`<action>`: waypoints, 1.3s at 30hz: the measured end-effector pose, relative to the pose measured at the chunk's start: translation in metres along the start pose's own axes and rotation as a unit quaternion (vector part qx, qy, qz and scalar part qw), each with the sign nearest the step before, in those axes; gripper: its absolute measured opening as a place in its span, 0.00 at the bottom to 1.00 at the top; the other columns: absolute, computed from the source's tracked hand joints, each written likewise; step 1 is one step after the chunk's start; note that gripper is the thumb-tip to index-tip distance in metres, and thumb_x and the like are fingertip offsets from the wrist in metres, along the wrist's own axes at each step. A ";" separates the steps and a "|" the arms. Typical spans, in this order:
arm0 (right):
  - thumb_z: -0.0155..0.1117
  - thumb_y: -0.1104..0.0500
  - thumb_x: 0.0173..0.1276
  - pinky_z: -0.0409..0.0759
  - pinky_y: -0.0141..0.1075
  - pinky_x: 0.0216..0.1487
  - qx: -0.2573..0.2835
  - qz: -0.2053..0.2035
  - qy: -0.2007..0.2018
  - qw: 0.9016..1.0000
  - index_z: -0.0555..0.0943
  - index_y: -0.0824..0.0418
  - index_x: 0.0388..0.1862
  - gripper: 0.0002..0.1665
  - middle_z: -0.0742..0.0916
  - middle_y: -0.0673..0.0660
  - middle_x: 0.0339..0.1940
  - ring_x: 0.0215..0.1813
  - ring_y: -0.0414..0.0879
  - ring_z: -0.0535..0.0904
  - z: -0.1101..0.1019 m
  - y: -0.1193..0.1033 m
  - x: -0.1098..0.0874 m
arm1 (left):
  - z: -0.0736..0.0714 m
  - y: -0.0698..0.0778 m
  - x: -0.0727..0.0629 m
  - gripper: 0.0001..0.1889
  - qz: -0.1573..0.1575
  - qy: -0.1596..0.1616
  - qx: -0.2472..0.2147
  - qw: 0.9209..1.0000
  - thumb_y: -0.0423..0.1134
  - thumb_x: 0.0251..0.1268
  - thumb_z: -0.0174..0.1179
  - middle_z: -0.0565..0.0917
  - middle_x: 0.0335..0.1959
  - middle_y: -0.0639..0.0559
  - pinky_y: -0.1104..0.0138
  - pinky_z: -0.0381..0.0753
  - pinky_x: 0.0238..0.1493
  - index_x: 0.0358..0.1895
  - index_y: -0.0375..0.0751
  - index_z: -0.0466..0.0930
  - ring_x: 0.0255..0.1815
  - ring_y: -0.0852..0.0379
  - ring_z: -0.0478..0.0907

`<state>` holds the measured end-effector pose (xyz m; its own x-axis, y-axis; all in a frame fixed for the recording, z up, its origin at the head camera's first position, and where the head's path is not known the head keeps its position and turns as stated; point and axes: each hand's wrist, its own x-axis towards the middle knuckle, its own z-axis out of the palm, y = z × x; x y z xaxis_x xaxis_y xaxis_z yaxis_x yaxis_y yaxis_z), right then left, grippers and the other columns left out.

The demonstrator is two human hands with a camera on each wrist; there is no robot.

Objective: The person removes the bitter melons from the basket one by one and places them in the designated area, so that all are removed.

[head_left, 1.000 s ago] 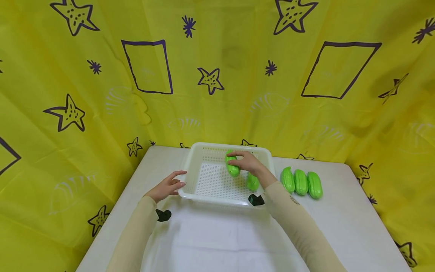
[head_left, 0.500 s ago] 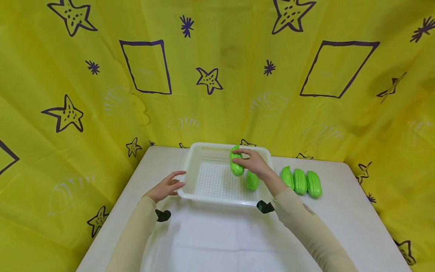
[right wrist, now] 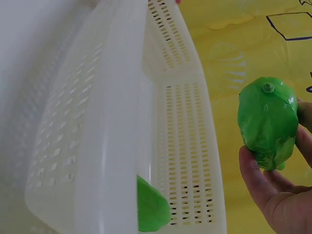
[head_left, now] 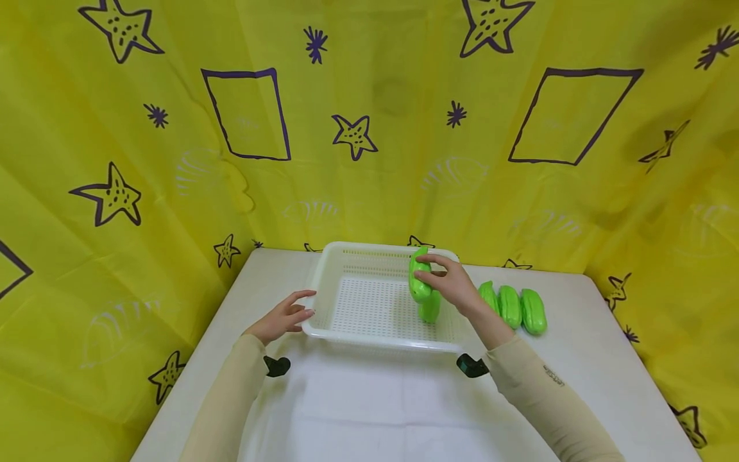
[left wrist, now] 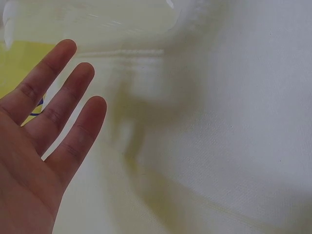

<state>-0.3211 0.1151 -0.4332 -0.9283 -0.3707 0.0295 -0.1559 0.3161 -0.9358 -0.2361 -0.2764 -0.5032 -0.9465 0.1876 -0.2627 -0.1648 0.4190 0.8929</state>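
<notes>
My right hand (head_left: pixel 455 285) pinches a glossy green, ridged, long toy vegetable (head_left: pixel 418 282) between thumb and fingers, over the right part of a white plastic basket (head_left: pixel 381 341). Another green vegetable (head_left: pixel 430 310) lies inside the basket, partly overlapped by the held one. In the right wrist view, the held vegetable (right wrist: pixel 268 119) shows its nubbed end, and the second one (right wrist: pixel 152 207) peeks past the basket wall (right wrist: pixel 119 107). At the basket's left rim, my left hand (head_left: pixel 281 319) rests with relaxed fingers. The left wrist view has three straight, spread fingers (left wrist: pixel 80 139).
Three more green vegetables (head_left: pixel 510 308) lie side by side on the white table (head_left: pixel 358 404), right of the basket. A yellow patterned curtain (head_left: pixel 398 186) hangs behind the table and along both sides. Dark wrist mounts (head_left: pixel 472 366) stick out from the sleeves.
My right hand has carried the held vegetable rightward within the basket's span, now overlapping the second one. The left hand and the three vegetables outside have stayed put.
</notes>
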 end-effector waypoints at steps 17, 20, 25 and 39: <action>0.66 0.49 0.68 0.69 0.56 0.62 0.008 0.005 0.041 0.999 0.73 0.59 0.67 0.32 0.66 0.59 0.74 0.67 0.64 0.70 -0.027 0.028 -0.041 | 0.000 0.001 0.002 0.32 0.001 -0.003 -0.007 1.000 0.54 0.71 0.57 0.69 0.67 0.37 0.48 0.75 0.60 0.74 0.57 0.57 0.59 0.45 0.75; 0.65 0.49 0.69 0.66 0.60 0.64 0.010 0.018 0.040 0.999 0.71 0.59 0.69 0.32 0.62 0.59 0.77 0.69 0.65 0.67 -0.030 0.030 -0.048 | 0.001 0.000 0.002 0.32 -0.004 -0.002 -0.010 1.000 0.54 0.70 0.58 0.69 0.67 0.38 0.48 0.75 0.60 0.74 0.58 0.58 0.60 0.45 0.74; 0.65 0.48 0.69 0.65 0.62 0.65 0.013 0.032 0.049 0.998 0.70 0.59 0.70 0.34 0.60 0.60 0.78 0.71 0.67 0.62 -0.037 0.031 -0.060 | 0.000 -0.001 0.001 0.32 -0.008 -0.002 -0.012 1.000 0.54 0.70 0.58 0.68 0.68 0.38 0.48 0.74 0.61 0.74 0.59 0.58 0.62 0.44 0.73; 0.64 0.48 0.70 0.62 0.59 0.66 0.007 0.062 0.083 0.995 0.67 0.64 0.71 0.37 0.60 0.63 0.77 0.69 0.66 0.63 -0.064 0.058 -0.096 | 0.002 0.000 0.001 0.31 -0.016 0.009 -0.011 1.000 0.53 0.69 0.59 0.69 0.67 0.39 0.48 0.74 0.61 0.72 0.62 0.60 0.61 0.46 0.74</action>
<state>-0.2630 0.2252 -0.4682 -0.9833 -0.1797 -0.0298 -0.0332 0.3375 -0.9407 -0.2364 -0.2741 -0.5040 -0.9456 0.1579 -0.2845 -0.2009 0.4044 0.8923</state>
